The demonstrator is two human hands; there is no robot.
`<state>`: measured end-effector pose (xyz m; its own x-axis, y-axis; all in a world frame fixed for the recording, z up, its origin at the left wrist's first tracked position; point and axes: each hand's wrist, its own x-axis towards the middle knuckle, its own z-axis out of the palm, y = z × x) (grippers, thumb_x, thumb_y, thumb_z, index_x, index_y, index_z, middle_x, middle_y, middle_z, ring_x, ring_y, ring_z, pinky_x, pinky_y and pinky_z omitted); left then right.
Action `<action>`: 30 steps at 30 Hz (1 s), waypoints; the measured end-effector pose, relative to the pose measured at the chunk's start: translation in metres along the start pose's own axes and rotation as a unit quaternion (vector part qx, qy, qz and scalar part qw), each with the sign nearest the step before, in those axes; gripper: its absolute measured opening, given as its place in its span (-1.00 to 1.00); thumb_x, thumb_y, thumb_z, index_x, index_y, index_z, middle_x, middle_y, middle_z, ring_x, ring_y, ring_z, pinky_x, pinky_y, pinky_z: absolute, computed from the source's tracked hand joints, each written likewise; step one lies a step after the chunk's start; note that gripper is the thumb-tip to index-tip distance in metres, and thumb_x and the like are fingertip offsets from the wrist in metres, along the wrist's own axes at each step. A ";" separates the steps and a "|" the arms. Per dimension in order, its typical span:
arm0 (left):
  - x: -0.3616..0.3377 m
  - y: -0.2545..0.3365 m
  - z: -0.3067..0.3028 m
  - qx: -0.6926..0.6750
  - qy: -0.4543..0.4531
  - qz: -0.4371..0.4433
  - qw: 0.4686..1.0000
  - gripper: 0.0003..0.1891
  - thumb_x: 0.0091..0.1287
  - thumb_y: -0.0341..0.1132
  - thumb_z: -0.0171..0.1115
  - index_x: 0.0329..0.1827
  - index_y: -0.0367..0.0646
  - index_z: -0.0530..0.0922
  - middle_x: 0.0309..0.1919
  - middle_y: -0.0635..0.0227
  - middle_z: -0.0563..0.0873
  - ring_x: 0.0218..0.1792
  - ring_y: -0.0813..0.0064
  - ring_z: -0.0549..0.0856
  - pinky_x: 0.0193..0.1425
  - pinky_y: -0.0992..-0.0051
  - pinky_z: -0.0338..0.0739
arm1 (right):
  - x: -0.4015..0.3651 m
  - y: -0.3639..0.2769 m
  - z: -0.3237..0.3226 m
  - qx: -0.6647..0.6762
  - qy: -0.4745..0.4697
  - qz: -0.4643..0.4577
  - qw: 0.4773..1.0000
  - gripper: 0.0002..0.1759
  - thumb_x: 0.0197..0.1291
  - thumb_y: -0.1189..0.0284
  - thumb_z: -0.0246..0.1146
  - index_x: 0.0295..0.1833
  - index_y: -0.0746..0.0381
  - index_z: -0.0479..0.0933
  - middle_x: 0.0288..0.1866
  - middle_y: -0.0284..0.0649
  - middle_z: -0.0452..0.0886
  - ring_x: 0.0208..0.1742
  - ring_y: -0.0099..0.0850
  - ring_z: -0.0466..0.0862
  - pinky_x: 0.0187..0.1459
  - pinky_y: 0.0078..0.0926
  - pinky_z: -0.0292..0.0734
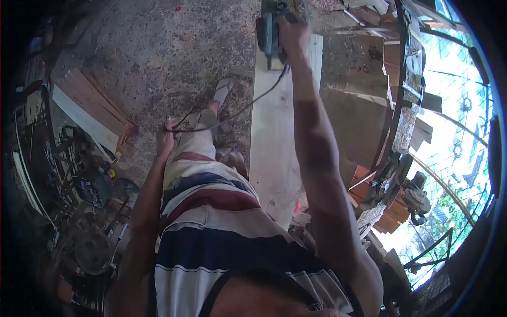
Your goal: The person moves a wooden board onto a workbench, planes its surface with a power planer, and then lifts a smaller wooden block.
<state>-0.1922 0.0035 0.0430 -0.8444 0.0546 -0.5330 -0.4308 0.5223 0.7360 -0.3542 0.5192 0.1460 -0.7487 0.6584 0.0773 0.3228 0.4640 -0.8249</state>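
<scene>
1. Gripping the power tool (270, 36) from above, the right hand (294, 38) had its fingers closed round the handle; individual fingertips were hard to make out.
2. Power tool: boxy, dark grey-green body, hard edges, sat at the far end of the board (272, 153), its near edge over the wood.
3. Board: long, flat, pale wood, straight sides, small dark knot; ran from near the person's body away along the floor (174, 47).
4. Left hand (165, 138) was left of the board, well apart from it, fingers narrow around the cord (248, 105); exact finger placing was too small to tell.
5. Cord: thin, dark, flexible, left the power tool's near end, crossed over the board in a slack curve, reached the left hand.
6. Floor, left of the board: rough, mottled, speckled with bits. Sandalled foot (223, 91) was near the board's left side.
7. Stacked planks (91, 113), farther left of the board: long, reddish-brown and pale, fanned out slightly.
8. Brown sheet (355, 87), right of the board: broad, flat, smooth-looking, dark stains at the top.
9. Wire mesh (457, 79), far right of the board: diamond pattern, bright light behind.
</scene>
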 end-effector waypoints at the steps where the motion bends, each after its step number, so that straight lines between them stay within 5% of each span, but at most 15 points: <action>1: -0.002 -0.008 -0.002 0.000 -0.009 -0.015 1.000 -0.27 0.78 0.25 -0.07 0.35 -0.33 0.71 0.08 0.04 0.88 0.02 0.26 0.88 0.09 0.34 0.75 | 0.000 -0.001 -0.002 0.001 -0.006 0.013 1.000 -0.51 0.19 0.14 0.40 0.10 0.26 0.83 -0.10 0.08 0.88 -0.03 -0.05 0.86 0.08 -0.16 0.72; 4: 0.006 -0.026 -0.012 -0.006 -0.031 -0.029 0.999 -0.27 0.78 0.25 -0.08 0.39 -0.29 0.69 0.09 0.05 0.88 0.00 0.30 0.88 0.04 0.35 0.74 | -0.011 0.005 -0.013 -0.007 -0.018 0.037 0.999 -0.50 0.25 0.11 0.40 0.11 0.28 0.82 -0.15 0.05 0.87 -0.06 -0.06 0.86 0.07 -0.14 0.71; 7: 0.002 -0.031 -0.021 -0.023 -0.046 -0.012 0.999 -0.24 0.75 0.31 -0.11 0.44 -0.25 0.67 0.15 0.06 0.87 0.01 0.33 0.87 -0.01 0.34 0.73 | -0.101 0.023 -0.052 0.001 -0.060 0.051 0.997 -0.48 0.41 0.14 0.37 0.20 0.38 0.74 -0.09 0.03 0.86 -0.07 -0.18 0.85 0.03 -0.15 0.71; 10: 0.005 -0.051 -0.028 0.008 -0.048 -0.029 0.998 -0.18 0.71 0.40 -0.15 0.51 -0.16 0.64 0.27 0.11 0.84 0.07 0.34 0.85 0.00 0.31 0.72 | -0.243 0.053 -0.089 0.057 -0.039 0.085 0.994 -0.54 0.39 0.43 0.44 0.33 0.41 0.68 0.17 0.04 0.84 0.19 -0.28 0.81 0.25 -0.26 0.69; 12: -0.004 -0.030 -0.025 0.052 -0.050 -0.054 0.996 -0.18 0.71 0.40 -0.14 0.51 -0.18 0.63 0.25 0.10 0.84 0.07 0.32 0.85 0.03 0.30 0.73 | -0.323 0.061 -0.107 0.052 -0.009 0.083 0.995 -0.42 0.42 0.44 0.38 0.53 0.23 0.58 0.35 0.16 0.77 0.33 -0.07 0.83 0.29 -0.19 0.74; 15: -0.002 -0.022 -0.014 0.098 -0.047 -0.013 0.994 -0.22 0.75 0.32 -0.09 0.38 -0.30 0.71 0.09 0.01 0.89 -0.04 0.26 0.90 -0.05 0.32 0.72 | -0.339 0.036 -0.122 0.039 -0.025 0.152 0.987 -0.41 0.39 0.51 0.40 0.52 0.24 0.58 0.28 0.13 0.81 0.34 -0.12 0.83 0.30 -0.20 0.73; 18: 0.005 -0.015 0.000 0.087 -0.054 0.016 0.995 -0.20 0.74 0.33 -0.08 0.30 -0.33 0.74 0.06 0.01 0.89 -0.02 0.23 0.90 -0.02 0.29 0.72 | -0.278 0.020 -0.110 0.087 -0.026 0.141 0.986 -0.42 0.38 0.49 0.40 0.50 0.25 0.60 0.19 0.14 0.84 0.27 -0.09 0.86 0.25 -0.21 0.74; 22: 0.025 -0.014 0.006 0.025 -0.087 0.030 0.995 -0.19 0.74 0.34 -0.08 0.37 -0.37 0.67 0.11 0.05 0.87 0.07 0.25 0.88 0.06 0.28 0.70 | -0.155 0.024 -0.069 -0.003 -0.038 0.128 0.991 -0.42 0.32 0.22 0.48 0.39 0.25 0.69 -0.02 0.17 0.86 0.14 0.07 0.86 0.16 -0.14 0.76; 25: 0.023 0.000 0.011 -0.043 -0.083 0.006 0.996 -0.19 0.75 0.31 -0.09 0.45 -0.38 0.60 0.19 0.07 0.84 0.14 0.26 0.84 0.18 0.27 0.67 | -0.059 0.021 -0.035 -0.001 0.013 0.025 1.000 -0.41 0.32 0.08 0.46 0.31 0.25 0.75 -0.02 0.13 0.86 0.13 0.10 0.85 0.15 -0.10 0.77; 30: -0.003 0.050 -0.001 -0.008 -0.054 0.041 0.998 -0.29 0.81 0.19 -0.15 0.50 -0.33 0.56 0.27 0.06 0.82 0.18 0.17 0.81 0.35 0.17 0.61 | -0.032 0.025 -0.034 0.021 0.024 0.074 0.997 -0.37 0.33 -0.01 0.45 0.30 0.24 0.76 0.00 0.15 0.86 0.10 0.10 0.86 0.14 -0.06 0.78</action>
<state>-0.2120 0.0289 0.0818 -0.8381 0.1888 -0.5117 -0.3671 0.4987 0.7852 -0.3023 0.5301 0.1420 -0.6665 0.7452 -0.0211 0.4017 0.3351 -0.8522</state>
